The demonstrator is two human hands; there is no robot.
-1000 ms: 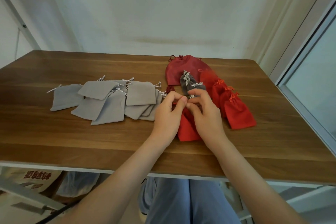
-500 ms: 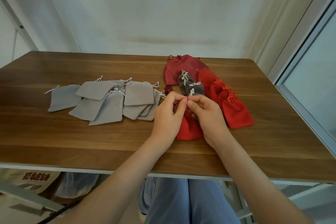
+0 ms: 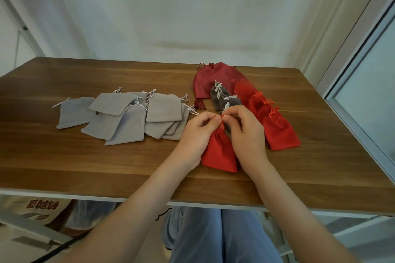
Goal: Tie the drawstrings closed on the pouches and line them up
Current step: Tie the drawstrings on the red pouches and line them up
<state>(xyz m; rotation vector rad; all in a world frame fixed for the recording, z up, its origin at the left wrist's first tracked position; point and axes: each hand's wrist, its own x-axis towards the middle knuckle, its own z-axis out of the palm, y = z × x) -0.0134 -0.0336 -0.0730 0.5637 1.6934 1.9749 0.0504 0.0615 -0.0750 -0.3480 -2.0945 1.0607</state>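
A red pouch (image 3: 219, 151) is held upright-ish near the front middle of the counter (image 3: 85, 168), its bottom resting on the wood and its gathered neck raised between the two hands. The left hand (image 3: 198, 132) is pinched shut on one end of the orange drawstring (image 3: 222, 115), and the right hand (image 3: 245, 132) is pinched on the other, fingertips almost touching at the knot. The tie looks to be in the middle of being made. Just beyond, a row of tied dark grey pouches (image 3: 222, 98) and a row of tied red pouches (image 3: 275, 126) are lined up, with a large dark red bag (image 3: 207, 83) behind them. To the left, a loose heap of light grey pouches (image 3: 128, 117) is left flat and untied. The risk now: the thin cord could be let slip from the fingertips, so the knot loosens and the neck reopens. The tied grey row sits close behind the knuckles and could be knocked out of line.
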